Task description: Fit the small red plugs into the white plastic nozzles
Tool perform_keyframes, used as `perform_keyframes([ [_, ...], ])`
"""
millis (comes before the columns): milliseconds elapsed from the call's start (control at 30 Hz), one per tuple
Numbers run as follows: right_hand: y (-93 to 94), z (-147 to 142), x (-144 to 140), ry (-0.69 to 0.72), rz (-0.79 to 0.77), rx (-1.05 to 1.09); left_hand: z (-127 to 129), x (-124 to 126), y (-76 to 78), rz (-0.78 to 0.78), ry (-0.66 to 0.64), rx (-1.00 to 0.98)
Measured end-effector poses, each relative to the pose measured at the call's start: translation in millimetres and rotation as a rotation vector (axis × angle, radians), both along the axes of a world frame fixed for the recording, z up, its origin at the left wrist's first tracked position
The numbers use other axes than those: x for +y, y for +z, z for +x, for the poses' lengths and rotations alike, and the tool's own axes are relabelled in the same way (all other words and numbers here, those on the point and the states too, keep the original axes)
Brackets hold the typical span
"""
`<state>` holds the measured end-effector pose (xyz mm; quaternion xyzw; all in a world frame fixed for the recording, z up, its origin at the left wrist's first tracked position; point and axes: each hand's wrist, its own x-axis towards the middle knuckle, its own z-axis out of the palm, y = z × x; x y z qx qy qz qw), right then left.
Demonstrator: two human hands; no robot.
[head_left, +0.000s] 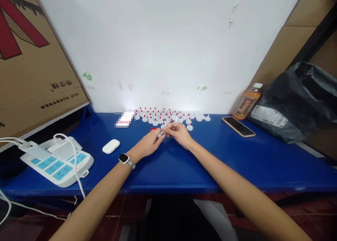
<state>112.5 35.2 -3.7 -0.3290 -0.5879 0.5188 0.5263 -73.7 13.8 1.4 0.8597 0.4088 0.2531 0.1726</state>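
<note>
1. At the middle of the blue table, the left hand and right hand meet, fingertips pinched together on one small white piece; the grip detail is too small to resolve.
2. Just behind the hands stands a cluster of white caps with red tips, within easy reach.
3. A few loose red bits lie beside the left fingers.
4. A phone and a bottle sit well apart, right.

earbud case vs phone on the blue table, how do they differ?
The earbud case is white, rounded and pebble-shaped; the phone is a flat rectangle with a dark screen. The earbud case lies left of the hands, near the power strip; the phone lies right, beside the orange bottle. The phone looks longer. Both rest untouched on the blue table.
</note>
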Motion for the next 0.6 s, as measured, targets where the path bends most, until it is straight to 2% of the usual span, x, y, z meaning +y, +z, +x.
perform_keyframes([
  [167,4.1,3.9,0.8,-0.065,0.006,-0.011,-0.3,-0.7,-0.3,0.013,0.008,0.005],
  [367,2.4,1.1,-5.4,-0.051,0.050,-0.084,0.9,-1.6,-4.6,-0.001,0.012,0.022],
  [600,-6.3,-15.9,-12.7,-0.240,0.044,0.011,8.0,-2.4,-7.7,-0.004,0.027,-0.032],
])
